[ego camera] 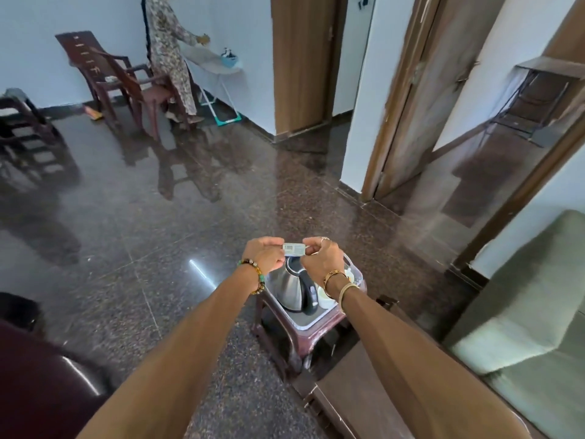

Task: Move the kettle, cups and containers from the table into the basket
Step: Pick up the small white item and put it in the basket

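- Holding a small white box (294,249) between both hands, the person keeps it level, directly above the basket (311,324); its barcode label faces the camera.
- Left hand (264,255): fingers curled, pinching the left end of the box. A beaded bracelet (253,275) sits on that wrist.
- Right hand (321,259): fingers curled, pinching the right end of the box. A ring shows on one finger, and a gold bangle (335,276) circles the wrist.
- The box is clear of the basket and touches nothing but the fingers.
- Kettle (291,288): steel body, black lid and handle, standing upright inside the basket, left of centre, handle turned to the right.
- White cup (326,300): inside the basket, just beside the kettle's handle. More pale items lie behind the right wrist; they are too hidden to identify.
- The basket is pale translucent plastic and rests on a small brown table (319,339), which stands on the dark polished floor (190,223).
- Surroundings: a green sofa (522,312) at the right edge; brown plastic chairs (117,77) against the far wall; a second person (169,55) in patterned clothing standing at a white folding board (215,63) in the far corner.
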Available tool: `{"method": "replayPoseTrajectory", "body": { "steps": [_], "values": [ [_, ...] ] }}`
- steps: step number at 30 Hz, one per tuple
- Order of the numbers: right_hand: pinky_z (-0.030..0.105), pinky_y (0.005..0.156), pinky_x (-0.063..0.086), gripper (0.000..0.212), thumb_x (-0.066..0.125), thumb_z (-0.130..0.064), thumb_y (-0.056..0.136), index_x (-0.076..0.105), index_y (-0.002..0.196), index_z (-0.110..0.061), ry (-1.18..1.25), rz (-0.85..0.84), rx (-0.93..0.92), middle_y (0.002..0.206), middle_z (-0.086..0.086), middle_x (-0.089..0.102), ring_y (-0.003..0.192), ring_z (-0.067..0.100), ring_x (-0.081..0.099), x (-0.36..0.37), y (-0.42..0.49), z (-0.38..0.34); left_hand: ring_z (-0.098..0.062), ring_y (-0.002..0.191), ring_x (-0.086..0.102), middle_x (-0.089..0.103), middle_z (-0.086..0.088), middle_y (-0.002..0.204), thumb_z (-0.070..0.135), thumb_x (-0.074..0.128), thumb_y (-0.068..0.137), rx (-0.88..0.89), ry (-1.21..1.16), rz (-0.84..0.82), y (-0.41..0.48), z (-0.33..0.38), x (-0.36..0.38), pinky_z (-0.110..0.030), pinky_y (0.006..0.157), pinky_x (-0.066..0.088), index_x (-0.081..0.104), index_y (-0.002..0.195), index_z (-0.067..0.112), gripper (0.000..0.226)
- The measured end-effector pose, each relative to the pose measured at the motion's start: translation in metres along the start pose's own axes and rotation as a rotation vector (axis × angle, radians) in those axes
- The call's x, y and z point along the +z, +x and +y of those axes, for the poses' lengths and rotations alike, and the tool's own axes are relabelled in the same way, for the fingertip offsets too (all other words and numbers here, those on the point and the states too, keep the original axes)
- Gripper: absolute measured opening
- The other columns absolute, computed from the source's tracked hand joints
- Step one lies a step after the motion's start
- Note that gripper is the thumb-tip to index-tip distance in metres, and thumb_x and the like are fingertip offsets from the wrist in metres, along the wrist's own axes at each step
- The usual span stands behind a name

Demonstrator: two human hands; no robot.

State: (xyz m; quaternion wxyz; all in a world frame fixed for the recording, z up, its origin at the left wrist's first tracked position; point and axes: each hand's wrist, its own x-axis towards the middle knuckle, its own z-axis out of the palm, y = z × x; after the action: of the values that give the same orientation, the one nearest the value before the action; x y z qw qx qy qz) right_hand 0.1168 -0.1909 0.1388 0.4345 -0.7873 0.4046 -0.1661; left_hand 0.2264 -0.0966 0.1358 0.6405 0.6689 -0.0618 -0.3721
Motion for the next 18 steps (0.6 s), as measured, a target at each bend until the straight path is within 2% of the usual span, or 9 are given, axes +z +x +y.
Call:
{"method": "replayPoseTrajectory", "body": {
  "steps": [3,5,8,10,11,14,16,18],
  "values": [
    [0.028,0.087,0.053,0.038,0.063,-0.006,0.074,0.071,0.109,-0.019,0.014,-0.048,0.002,0.086,-0.007,0.071,0.088,0.015,0.068,0.022,0.021,0.002,-0.018,0.066,0.059,0.06,-0.023,0.097,-0.024,0.051,0.084,-0.053,0.002,0.064,0.019,-0.001,-0.012,-0.018,0.051,0.055,0.059,0.116,-0.012,0.036],
    [0.031,0.09,0.053,0.037,0.064,-0.007,0.074,0.071,0.108,-0.019,0.013,-0.078,-0.001,0.086,-0.006,0.071,0.088,0.016,0.068,0.039,0.034,0.007,-0.016,0.063,0.06,0.063,-0.022,0.092,-0.02,0.052,0.085,-0.073,0.043,0.095,0.034,-0.007,-0.019,-0.019,0.055,0.056,0.061,0.115,-0.01,0.034],
    [0.032,0.09,0.054,0.036,0.065,-0.008,0.073,0.071,0.107,-0.021,0.019,-0.122,0.003,0.085,-0.009,0.07,0.087,0.015,0.068,0.059,0.055,0.011,-0.021,0.072,0.06,0.063,-0.032,0.109,-0.019,0.053,0.085,-0.093,0.05,0.142,0.059,-0.015,-0.029,-0.027,0.07,0.056,0.064,0.108,-0.006,0.029],
    [0.033,0.09,0.054,0.035,0.066,-0.01,0.073,0.072,0.106,-0.021,0.026,-0.147,0.001,0.085,-0.01,0.069,0.087,0.014,0.068,0.069,0.072,0.01,-0.022,0.073,0.061,0.059,-0.036,0.119,-0.018,0.054,0.085,-0.091,0.041,0.162,0.075,-0.013,-0.035,-0.027,0.069,0.055,0.065,0.102,0.0,0.027],
    [0.034,0.09,0.054,0.035,0.066,-0.01,0.073,0.072,0.106,-0.021,0.031,-0.161,0.0,0.085,-0.01,0.069,0.087,0.015,0.068,0.073,0.08,0.008,-0.024,0.077,0.064,0.059,-0.036,0.12,-0.018,0.055,0.084,-0.092,0.048,0.167,0.083,-0.012,-0.037,-0.027,0.071,0.055,0.066,0.097,0.002,0.026],
    [0.034,0.09,0.054,0.034,0.066,-0.009,0.074,0.072,0.105,-0.02,0.028,-0.176,-0.011,0.087,-0.008,0.071,0.088,0.016,0.068,0.077,0.102,0.0,-0.029,0.086,0.065,0.059,-0.035,0.121,-0.018,0.057,0.083,-0.102,0.057,0.177,0.102,-0.003,-0.041,-0.038,0.091,0.05,0.066,0.085,0.008,0.027],
    [0.032,0.089,0.054,0.033,0.066,-0.01,0.074,0.073,0.103,-0.022,0.022,-0.169,-0.022,0.084,-0.01,0.07,0.086,0.014,0.068,0.079,0.117,-0.006,-0.03,0.095,0.062,0.059,-0.033,0.122,-0.018,0.058,0.082,-0.1,0.04,0.175,0.115,0.006,-0.041,-0.037,0.091,0.05,0.065,0.084,0.009,0.028],
    [0.031,0.09,0.053,0.031,0.067,-0.01,0.074,0.073,0.102,-0.022,0.008,-0.166,-0.03,0.084,-0.009,0.071,0.086,0.014,0.068,0.08,0.13,-0.012,-0.027,0.096,0.061,0.061,-0.029,0.12,-0.016,0.059,0.082,-0.09,0.059,0.183,0.126,0.011,-0.041,-0.034,0.088,0.052,0.065,0.086,0.011,0.028]
  ]
}}
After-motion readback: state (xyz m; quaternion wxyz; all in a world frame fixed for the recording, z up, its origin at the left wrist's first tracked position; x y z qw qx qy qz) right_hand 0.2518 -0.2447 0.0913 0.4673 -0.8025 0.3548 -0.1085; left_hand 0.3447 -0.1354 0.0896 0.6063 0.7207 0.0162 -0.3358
